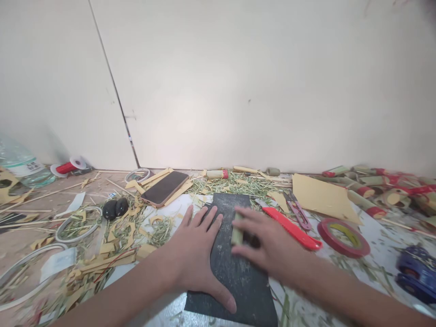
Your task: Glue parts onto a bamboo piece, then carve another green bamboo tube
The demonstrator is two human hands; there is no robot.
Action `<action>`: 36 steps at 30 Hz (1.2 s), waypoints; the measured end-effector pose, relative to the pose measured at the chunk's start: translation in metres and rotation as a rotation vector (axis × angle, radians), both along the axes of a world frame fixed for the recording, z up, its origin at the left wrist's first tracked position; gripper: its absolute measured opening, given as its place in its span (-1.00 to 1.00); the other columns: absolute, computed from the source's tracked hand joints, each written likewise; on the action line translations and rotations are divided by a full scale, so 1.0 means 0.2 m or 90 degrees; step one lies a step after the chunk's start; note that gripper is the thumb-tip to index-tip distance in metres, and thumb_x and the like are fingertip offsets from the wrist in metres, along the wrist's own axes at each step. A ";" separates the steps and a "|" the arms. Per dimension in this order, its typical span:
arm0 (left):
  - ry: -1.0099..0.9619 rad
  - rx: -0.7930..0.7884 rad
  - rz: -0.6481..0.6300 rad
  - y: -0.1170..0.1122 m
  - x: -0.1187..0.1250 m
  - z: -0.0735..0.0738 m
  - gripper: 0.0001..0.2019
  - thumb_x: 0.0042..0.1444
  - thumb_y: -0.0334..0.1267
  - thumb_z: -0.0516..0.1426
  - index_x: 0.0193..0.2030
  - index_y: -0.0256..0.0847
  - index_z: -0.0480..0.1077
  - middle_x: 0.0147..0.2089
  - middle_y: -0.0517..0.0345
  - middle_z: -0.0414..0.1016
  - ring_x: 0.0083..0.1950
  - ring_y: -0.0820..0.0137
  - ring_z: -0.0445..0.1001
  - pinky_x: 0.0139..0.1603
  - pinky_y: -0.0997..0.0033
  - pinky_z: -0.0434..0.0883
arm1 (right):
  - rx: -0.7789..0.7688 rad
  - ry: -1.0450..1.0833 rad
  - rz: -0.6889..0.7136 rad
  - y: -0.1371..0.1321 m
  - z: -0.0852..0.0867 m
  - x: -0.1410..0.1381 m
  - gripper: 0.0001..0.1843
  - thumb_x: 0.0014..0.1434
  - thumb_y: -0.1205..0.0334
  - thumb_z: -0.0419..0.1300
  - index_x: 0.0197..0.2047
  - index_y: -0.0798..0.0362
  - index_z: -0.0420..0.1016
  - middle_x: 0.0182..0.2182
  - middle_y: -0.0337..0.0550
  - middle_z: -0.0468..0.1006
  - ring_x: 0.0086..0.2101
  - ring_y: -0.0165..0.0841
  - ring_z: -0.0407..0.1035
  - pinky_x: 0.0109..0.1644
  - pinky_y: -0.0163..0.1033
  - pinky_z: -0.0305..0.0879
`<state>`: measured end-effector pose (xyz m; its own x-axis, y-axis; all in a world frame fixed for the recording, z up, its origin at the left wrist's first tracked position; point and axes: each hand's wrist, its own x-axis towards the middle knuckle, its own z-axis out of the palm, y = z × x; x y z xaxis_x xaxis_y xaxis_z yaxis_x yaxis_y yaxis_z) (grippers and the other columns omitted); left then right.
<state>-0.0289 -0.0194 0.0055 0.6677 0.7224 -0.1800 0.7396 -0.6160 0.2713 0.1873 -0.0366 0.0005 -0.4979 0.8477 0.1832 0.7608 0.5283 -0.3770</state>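
A dark, dusty sheet that looks like sandpaper lies flat on the work surface. My left hand presses on its left side, fingers spread and thumb stretched toward the near edge. On the sheet's right half, my right hand has its fingers wrapped round a short, pale green bamboo piece. That piece touches or nearly touches the sheet; its far end is hidden by my fingers. Just beyond the right hand lie a red box cutter and a small pair of pinkish thread snips.
A phone lies behind my left hand amid shavings and cardboard scraps. Right: red tape roll, yellow card, piled bamboo tubes, dark blue object. Left: white rings, black lump, red spool, plastic bottle. A wall closes off the back.
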 end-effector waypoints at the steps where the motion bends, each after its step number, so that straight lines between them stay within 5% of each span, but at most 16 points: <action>1: -0.001 0.001 0.001 0.00 0.00 0.00 0.26 -0.29 0.48 0.05 0.43 -0.23 -0.35 0.46 -0.03 -0.46 0.45 -0.03 -0.44 0.38 -0.18 -0.41 | -0.012 0.003 0.069 -0.01 0.00 0.00 -0.57 0.14 -0.03 0.20 0.01 -0.01 0.52 0.19 0.06 0.32 0.15 -0.05 0.23 0.14 0.04 0.28; 3: -0.002 0.004 0.000 0.00 0.00 0.00 0.26 -0.29 0.48 0.06 0.43 -0.23 -0.35 0.46 -0.03 -0.45 0.45 -0.05 -0.43 0.39 -0.18 -0.39 | -0.041 -0.018 0.159 -0.01 0.00 0.01 -0.57 0.17 -0.04 0.17 0.06 -0.07 0.50 0.21 -0.01 0.30 0.17 -0.06 0.19 0.17 -0.01 0.26; 7: 0.003 0.008 -0.006 0.00 -0.01 -0.01 0.27 -0.28 0.46 0.08 0.42 -0.22 -0.40 0.46 -0.04 -0.46 0.44 -0.05 -0.43 0.39 -0.18 -0.38 | -0.021 -0.059 0.017 0.01 0.01 0.02 -0.53 0.27 0.00 0.05 0.21 -0.08 0.37 0.21 0.07 0.26 0.18 -0.04 0.16 0.18 0.14 0.19; 12: 0.001 0.005 -0.002 0.00 -0.01 0.00 0.26 -0.28 0.47 0.07 0.43 -0.22 -0.37 0.46 -0.05 -0.47 0.44 -0.06 -0.43 0.38 -0.19 -0.39 | 0.003 -0.066 0.133 0.00 0.04 -0.01 -0.69 0.28 0.12 0.05 0.01 -0.11 0.52 0.14 0.00 0.33 0.12 -0.11 0.22 0.16 0.09 0.22; 21: -0.004 0.001 0.001 0.01 -0.01 0.00 0.28 -0.31 0.46 0.10 0.42 -0.18 -0.40 0.45 -0.03 -0.50 0.44 -0.07 -0.43 0.38 -0.19 -0.38 | 0.063 -0.114 0.090 0.07 0.01 0.09 -0.42 0.23 0.40 -0.02 0.30 -0.07 0.19 0.20 -0.12 0.36 0.25 -0.12 0.06 0.27 0.15 0.07; 25: 0.000 0.000 -0.007 0.01 -0.02 0.00 0.27 -0.29 0.46 0.09 0.43 -0.17 -0.38 0.46 -0.02 -0.49 0.44 -0.06 -0.44 0.39 -0.18 -0.37 | 0.045 -0.034 0.110 0.15 0.02 0.12 -0.54 0.23 0.39 -0.02 0.16 -0.05 0.37 0.09 -0.08 0.47 0.11 -0.22 0.30 0.16 -0.02 0.27; 30: 0.004 -0.010 -0.007 0.01 -0.02 0.00 0.27 -0.29 0.46 0.08 0.42 -0.17 -0.43 0.45 -0.02 -0.52 0.44 -0.05 -0.46 0.38 -0.18 -0.39 | 0.125 -0.097 0.085 0.14 0.01 0.11 -0.49 0.17 0.49 0.01 0.09 -0.13 0.46 0.15 -0.06 0.40 0.15 -0.11 0.23 0.16 0.12 0.22; 36: 0.000 -0.004 -0.006 0.01 -0.02 -0.01 0.25 -0.27 0.46 0.07 0.43 -0.22 -0.37 0.45 -0.05 -0.48 0.44 -0.05 -0.46 0.38 -0.17 -0.40 | 0.097 -0.116 -0.051 0.06 0.00 0.01 -0.54 0.20 -0.02 0.12 0.11 -0.05 0.46 0.07 0.14 0.41 0.04 0.01 0.32 0.01 0.17 0.34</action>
